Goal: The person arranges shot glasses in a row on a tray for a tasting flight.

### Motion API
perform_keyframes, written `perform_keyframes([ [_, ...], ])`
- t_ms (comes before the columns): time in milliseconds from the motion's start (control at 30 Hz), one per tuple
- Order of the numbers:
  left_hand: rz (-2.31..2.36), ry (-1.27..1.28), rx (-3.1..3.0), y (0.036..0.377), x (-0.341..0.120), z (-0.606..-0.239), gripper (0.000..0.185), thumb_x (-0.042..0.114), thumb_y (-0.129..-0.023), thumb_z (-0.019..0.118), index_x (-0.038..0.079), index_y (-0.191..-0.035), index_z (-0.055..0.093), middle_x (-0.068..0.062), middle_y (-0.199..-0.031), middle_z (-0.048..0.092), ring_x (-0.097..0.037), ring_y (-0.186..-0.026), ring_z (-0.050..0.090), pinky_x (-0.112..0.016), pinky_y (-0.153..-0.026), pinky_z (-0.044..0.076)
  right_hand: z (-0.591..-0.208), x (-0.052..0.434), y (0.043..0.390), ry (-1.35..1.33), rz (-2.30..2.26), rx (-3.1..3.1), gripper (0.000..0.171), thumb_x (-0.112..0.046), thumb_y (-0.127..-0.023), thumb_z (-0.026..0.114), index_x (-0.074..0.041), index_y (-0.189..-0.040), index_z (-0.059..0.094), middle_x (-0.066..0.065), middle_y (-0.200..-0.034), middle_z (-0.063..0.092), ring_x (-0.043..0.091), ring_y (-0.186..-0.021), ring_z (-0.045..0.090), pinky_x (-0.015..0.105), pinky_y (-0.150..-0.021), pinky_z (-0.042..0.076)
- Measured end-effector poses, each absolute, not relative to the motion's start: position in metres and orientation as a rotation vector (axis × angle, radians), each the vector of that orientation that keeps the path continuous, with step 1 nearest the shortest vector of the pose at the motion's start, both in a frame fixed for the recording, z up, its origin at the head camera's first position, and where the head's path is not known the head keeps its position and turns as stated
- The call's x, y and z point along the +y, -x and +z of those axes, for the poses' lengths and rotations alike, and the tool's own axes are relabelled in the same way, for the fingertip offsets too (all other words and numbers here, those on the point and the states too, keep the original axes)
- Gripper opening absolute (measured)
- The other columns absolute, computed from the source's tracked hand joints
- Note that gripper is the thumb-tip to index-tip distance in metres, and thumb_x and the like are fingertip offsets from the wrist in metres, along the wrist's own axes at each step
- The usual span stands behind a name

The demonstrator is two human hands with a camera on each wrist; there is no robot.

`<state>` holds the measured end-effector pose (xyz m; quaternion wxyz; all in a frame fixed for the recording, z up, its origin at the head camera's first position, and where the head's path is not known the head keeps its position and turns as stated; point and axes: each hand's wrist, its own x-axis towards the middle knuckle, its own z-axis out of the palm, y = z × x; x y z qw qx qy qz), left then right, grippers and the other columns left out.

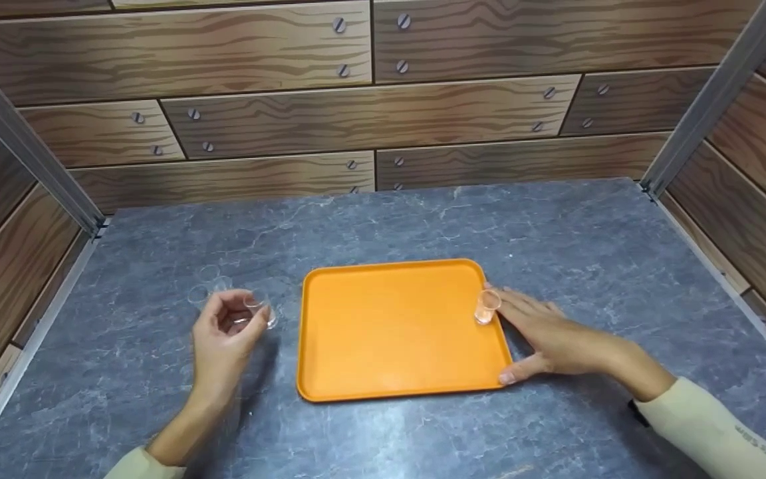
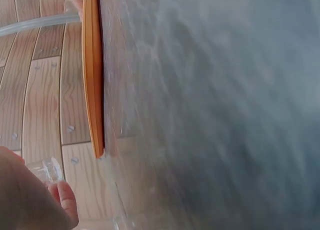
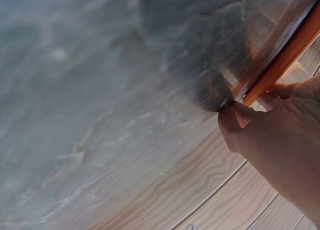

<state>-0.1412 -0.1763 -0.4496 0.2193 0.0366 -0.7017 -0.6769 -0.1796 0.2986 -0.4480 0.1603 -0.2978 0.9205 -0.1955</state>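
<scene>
On the grey marbled surface [image 1: 389, 219], centre, sits an orange tray [image 1: 389, 332], flat, w/ raised rim. Left hand [image 1: 223, 339] is just left of the tray, fingers curled round a small clear cup [image 1: 256, 309], pinching it btwn thumb & fingertips; cup looks tilted, close above or on the surface, can't tell which. Left wrist view shows that cup [image 2: 45, 169] next to the thumb, tray edge [image 2: 92, 75] nearby. Two more clear cups [image 1: 207, 283] stand on the surface just behind the left hand, near each other, apart from the tray.

Right hand [image 1: 549, 332] lies flat along the tray's right edge, fingers straight & relaxed, thumb at the near right corner touching the rim. Fingertips reach a second clear cup [image 1: 487, 307] standing upright inside the tray at its right rim; touching it or just beside, hard to tell. Right wrist view: thumb [image 3: 235, 117] pressed to the orange rim [image 3: 280, 65]. Cream sleeves on both arms. Wood-pattern panels w/ screws behind & at both sides.
</scene>
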Motion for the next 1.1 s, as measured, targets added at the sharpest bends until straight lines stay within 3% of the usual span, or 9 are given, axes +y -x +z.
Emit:
perform_keyframes([
  [267, -1.963, -0.083, -1.923, 0.143, -0.158, -0.451, 0.031, -0.01, -0.083, 0.077, -0.011, -0.109, 0.061, -0.012, -0.094, 0.066, -0.017, -0.082, 0.066, -0.022, -0.075, 0.057, -0.449, 0.299, 0.181, 0.82, -0.576, 2.618, 0.12, -0.072, -0.077, 0.074, -0.026, -0.166, 0.008, 0.0, -0.173, 0.006, 0.036, -0.157, 0.01, 0.085, -0.108, 0.012],
  [733, -2.087, 0.127, -1.99, 0.151, -0.113, -0.446, 0.033, -0.008, -0.083, 0.078, -0.009, -0.112, 0.063, -0.018, -0.101, 0.068, -0.021, -0.088, 0.068, -0.026, -0.077, 0.059, -0.45, 0.299, 0.183, 0.842, -0.549, 2.632, 0.121, -0.072, -0.077, 0.074, -0.025, -0.166, 0.007, 0.001, -0.173, 0.003, 0.039, -0.157, 0.007, 0.081, -0.112, 0.009],
  [1100, -2.197, 0.154, -2.04, 0.153, -0.08, -0.452, 0.032, -0.001, -0.082, 0.08, -0.004, -0.11, 0.064, -0.017, -0.104, 0.066, -0.025, -0.091, 0.067, -0.026, -0.078, 0.058, -0.452, 0.298, 0.183, 0.819, -0.558, 2.62, 0.123, -0.072, -0.076, 0.075, -0.024, -0.166, 0.007, 0.0, -0.173, 0.003, 0.038, -0.158, 0.006, 0.081, -0.112, 0.008],
])
